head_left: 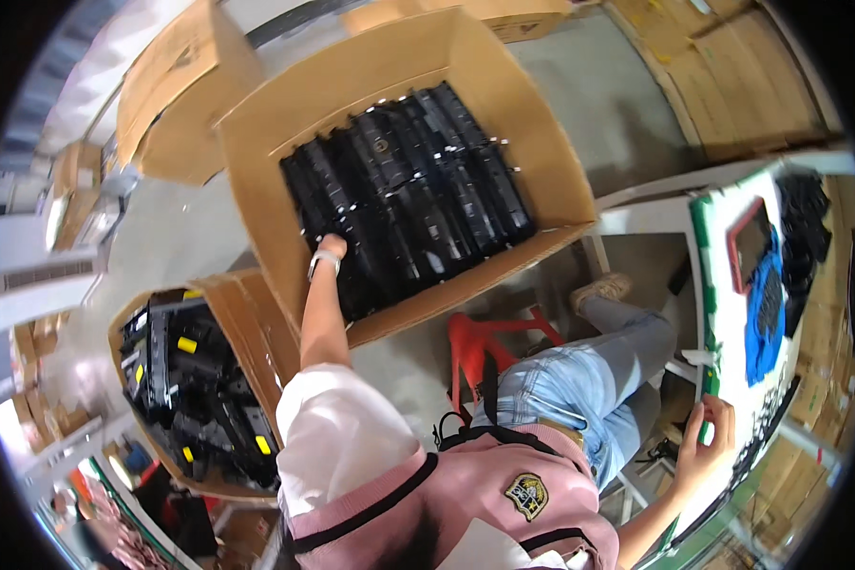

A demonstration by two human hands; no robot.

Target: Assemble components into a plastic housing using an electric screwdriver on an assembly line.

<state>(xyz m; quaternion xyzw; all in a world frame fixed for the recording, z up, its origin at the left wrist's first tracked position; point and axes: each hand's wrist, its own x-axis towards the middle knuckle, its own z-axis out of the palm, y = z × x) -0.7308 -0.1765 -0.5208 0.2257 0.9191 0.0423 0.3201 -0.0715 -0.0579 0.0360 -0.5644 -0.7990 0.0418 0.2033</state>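
A large open cardboard box (484,285) holds several rows of long black plastic parts (418,190) packed side by side. My left hand (332,245), with a white band on the wrist, reaches over the wall into the box's near left part. Its fingers go down among the black parts and are hidden, so I cannot tell whether they grip one. On the right, my right hand (711,432) is at the green-edged border of a white table (670,217). Its fingers are bent around that edge, with a bit of green showing between thumb and fingers.
A second cardboard box (247,323) at the left holds jumbled black parts with yellow tags. A red stool (475,347) stands beside my legs. On the table lie a red-framed dark panel (752,245) and blue cloth (765,313). Closed cartons (750,85) stand far right.
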